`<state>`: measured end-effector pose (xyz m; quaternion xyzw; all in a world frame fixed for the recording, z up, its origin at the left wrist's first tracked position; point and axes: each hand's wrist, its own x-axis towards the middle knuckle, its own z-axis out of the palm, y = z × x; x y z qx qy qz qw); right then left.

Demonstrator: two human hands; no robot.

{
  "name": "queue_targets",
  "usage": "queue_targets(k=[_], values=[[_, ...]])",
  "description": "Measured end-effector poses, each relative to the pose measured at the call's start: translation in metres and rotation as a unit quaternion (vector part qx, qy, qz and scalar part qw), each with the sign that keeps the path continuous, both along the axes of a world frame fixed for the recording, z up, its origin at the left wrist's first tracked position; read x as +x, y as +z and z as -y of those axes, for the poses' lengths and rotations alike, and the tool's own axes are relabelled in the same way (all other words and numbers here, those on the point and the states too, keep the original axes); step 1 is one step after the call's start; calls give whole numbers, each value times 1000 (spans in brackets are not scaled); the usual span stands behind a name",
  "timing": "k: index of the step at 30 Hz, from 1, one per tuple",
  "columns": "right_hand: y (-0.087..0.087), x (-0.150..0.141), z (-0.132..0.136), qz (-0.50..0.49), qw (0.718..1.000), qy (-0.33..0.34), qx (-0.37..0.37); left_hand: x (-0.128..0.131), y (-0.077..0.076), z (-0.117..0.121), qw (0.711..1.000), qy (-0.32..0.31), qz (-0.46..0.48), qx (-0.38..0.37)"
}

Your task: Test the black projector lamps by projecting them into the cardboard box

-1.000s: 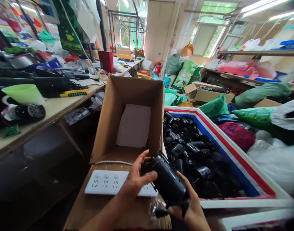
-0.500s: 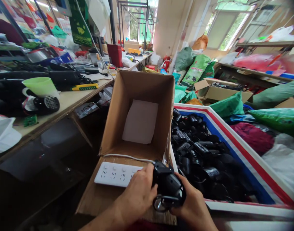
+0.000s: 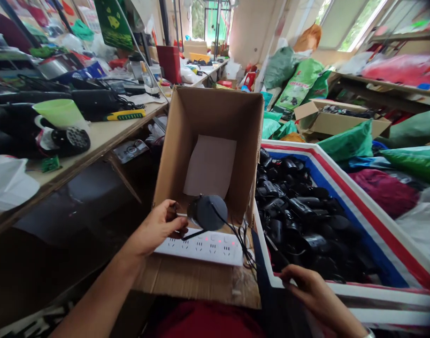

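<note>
My left hand (image 3: pixel 157 226) grips a black round-headed device (image 3: pixel 207 212) by its side and holds it just above a white power strip (image 3: pixel 201 245) that lies on the flap of an open cardboard box (image 3: pixel 215 112). A thin black cord (image 3: pixel 243 244) trails from the device over the strip's right end. Small red lights show on the strip. My right hand (image 3: pixel 308 288) rests low at the near rim of a white bin with red and blue stripes (image 3: pixel 341 211), its fingers pressed together; a thin dark line runs toward them. The bin is full of several similar black devices (image 3: pixel 295 211).
A cluttered wooden workbench (image 3: pixel 95 141) runs along the left with a green funnel (image 3: pixel 58 112), black gear and cables. Green and red bags (image 3: pixel 345 141) and another open carton (image 3: pixel 327 119) fill the right. A white sheet (image 3: pixel 211 166) lies inside the box.
The device left my two-handed grip near my lap and moved forward in my left hand over the power strip. My right hand let go and dropped to the bin's rim. The camera tilted down.
</note>
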<state>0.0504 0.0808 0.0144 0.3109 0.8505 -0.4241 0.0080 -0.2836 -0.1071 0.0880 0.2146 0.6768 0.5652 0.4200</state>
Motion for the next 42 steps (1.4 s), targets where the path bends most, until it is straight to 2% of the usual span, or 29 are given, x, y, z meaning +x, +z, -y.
queue_targets(k=[4, 8, 11, 13, 15, 18, 20, 24, 26, 34, 39, 42], values=[[-16, -22, 16, -49, 998, -39, 7, 2, 8, 3, 996, 35, 62, 45], [-26, -63, 33, -95, 993, -31, 61, 13, 8, 1, 995, 13, 81, 55], [-29, -81, 39, -109, 988, -9, 106, 16, 6, 2, 993, 20, 93, 76], [-25, -84, 39, -124, 985, -8, 121, 13, 5, 5, 990, 33, 103, 92], [-16, -85, 37, -143, 984, -32, 103, 8, 4, 7, 986, 46, 120, 108], [-5, -92, 36, -170, 983, -67, 1, 2, 2, 8, 977, 73, 149, 131], [-4, -101, 37, -180, 981, -70, -26, 2, -1, 7, 973, 83, 165, 138], [-14, -118, 39, -177, 978, -40, 98, 5, -8, 5, 971, 83, 179, 137], [-18, -123, 39, -178, 974, -23, 135, 7, -11, 5, 969, 86, 184, 138], [-21, -134, 44, -184, 967, 35, 170, 4, -32, 1, 960, 92, 190, 181], [-41, -126, 52, -199, 958, 19, 206, 1, -49, -5, 949, 126, 200, 211], [-54, -123, 49, -177, 962, -5, 209, 1, -56, -10, 938, 147, 209, 234]])
